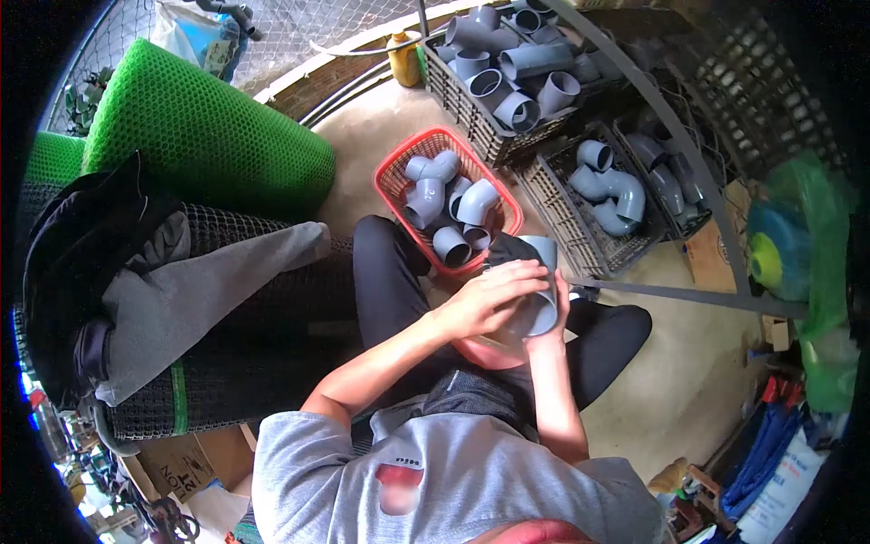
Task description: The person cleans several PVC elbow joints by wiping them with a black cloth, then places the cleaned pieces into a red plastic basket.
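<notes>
A grey pipe fitting (542, 313) is held in front of my lap, its round opening facing toward me. My left hand (497, 295) lies across its side with a dark cloth (512, 249) by the fingers. On the other side my right hand (555, 317) grips the fitting. Just beyond my hands is a red plastic basket (388, 174) holding several grey elbow and branch fittings (478, 201). The fitting's underside is hidden by my hands.
Black crates (548, 201) with grey fittings stand beyond the basket and to its right. A green mesh roll (204, 127) and a black mesh roll (236, 381) lie at left, with a grey garment (190, 299) draped over. A yellow bottle (405, 59) stands at the back.
</notes>
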{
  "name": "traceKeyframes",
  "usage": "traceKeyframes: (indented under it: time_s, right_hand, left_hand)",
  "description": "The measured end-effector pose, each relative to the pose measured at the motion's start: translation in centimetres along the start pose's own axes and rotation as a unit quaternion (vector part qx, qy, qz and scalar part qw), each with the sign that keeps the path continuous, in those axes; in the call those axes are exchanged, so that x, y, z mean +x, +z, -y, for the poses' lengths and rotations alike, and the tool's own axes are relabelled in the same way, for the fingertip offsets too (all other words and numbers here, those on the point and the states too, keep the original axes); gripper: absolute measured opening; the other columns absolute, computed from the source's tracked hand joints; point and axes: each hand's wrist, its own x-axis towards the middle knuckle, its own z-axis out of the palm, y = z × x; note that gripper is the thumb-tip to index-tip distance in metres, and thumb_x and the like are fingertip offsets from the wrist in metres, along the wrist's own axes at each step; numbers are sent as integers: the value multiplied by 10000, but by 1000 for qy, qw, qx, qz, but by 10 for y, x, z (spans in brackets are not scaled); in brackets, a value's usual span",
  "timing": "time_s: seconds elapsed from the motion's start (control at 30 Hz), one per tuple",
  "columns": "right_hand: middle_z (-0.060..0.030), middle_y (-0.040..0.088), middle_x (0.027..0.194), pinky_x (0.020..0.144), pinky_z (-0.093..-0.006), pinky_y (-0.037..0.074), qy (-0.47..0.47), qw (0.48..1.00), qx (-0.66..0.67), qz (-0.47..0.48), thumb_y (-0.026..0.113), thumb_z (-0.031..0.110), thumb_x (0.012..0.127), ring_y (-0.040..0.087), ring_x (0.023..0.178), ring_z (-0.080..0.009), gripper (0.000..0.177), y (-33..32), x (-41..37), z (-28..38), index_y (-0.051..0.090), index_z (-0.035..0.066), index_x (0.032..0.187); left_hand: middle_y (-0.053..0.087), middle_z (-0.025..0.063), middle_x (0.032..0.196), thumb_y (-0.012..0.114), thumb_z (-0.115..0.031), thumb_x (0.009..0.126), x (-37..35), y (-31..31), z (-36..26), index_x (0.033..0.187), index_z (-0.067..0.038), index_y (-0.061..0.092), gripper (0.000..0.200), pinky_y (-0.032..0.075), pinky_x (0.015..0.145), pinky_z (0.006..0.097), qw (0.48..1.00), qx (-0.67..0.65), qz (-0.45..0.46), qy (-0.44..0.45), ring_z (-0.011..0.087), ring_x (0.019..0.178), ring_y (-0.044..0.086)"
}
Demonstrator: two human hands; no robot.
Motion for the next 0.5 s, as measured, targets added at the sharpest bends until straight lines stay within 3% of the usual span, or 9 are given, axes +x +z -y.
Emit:
traceKeyframes:
  time_s: [0.1,0.13,0.27,0.33,0.4,0.43,0.47,0.5]
  right_hand:
    - [-103,651,1235,944,-392,535,-54,992,-70,-93,578,561,963,650,1111,-242,633,1,25,-13,563,54,1340]
    - [-111,644,1241,943,-392,536,-58,987,-78,-126,580,562,962,644,1121,-247,644,9,32,-17,545,57,1360]
    - [-141,513,1378,972,-470,531,-148,951,-191,-195,712,452,929,585,1208,-286,690,-46,110,-25,437,92,1449]
    - [-152,478,1424,981,-434,526,-143,917,-216,-303,790,448,876,559,1253,-280,834,-58,147,-32,370,55,1480]
    - [-167,459,1461,1033,-433,488,-159,879,-361,-268,818,422,857,521,1299,-281,871,-78,192,-37,351,27,1478]
    - [-170,454,1474,1063,-433,460,-193,848,-426,-251,834,397,846,501,1320,-283,858,-94,218,-45,372,25,1465]
    - [-173,449,1488,1093,-433,433,-228,811,-488,-231,850,372,834,482,1340,-285,846,-103,244,-51,392,23,1453]
    - [-142,493,1440,1125,-413,401,-255,815,-489,-179,888,238,796,483,1338,-266,834,-99,265,-54,414,51,1457]
  left_hand:
    - [563,186,1458,618,63,841,-18,2,15,1385,-18,580,550,394,1173,432,983,-49,-104,-141,333,1411,501]
    - [598,170,1428,624,50,871,-27,9,26,1387,-25,583,522,412,1151,394,967,-60,-159,-191,281,1369,546]
    - [717,112,1215,636,17,924,-66,12,56,1342,-35,623,421,502,1016,318,852,-166,-219,-446,152,1149,641]
    - [733,101,1144,645,16,918,-97,17,85,1278,-30,659,364,534,950,311,859,-163,-216,-435,144,1062,665]
    - [744,86,1077,657,-14,916,-99,15,85,1223,-50,691,312,548,883,301,863,-124,-170,-459,117,984,667]
    - [744,79,1005,662,-47,919,-90,9,79,1211,-72,702,296,550,833,297,888,-101,-148,-423,102,910,664]
    - [743,80,994,664,-76,922,-78,1,72,1219,-74,696,298,540,845,297,869,-136,-102,-464,103,905,660]
    - [744,95,1016,663,-79,923,-77,3,77,1226,-71,691,304,536,866,303,874,-139,-95,-456,117,930,667]
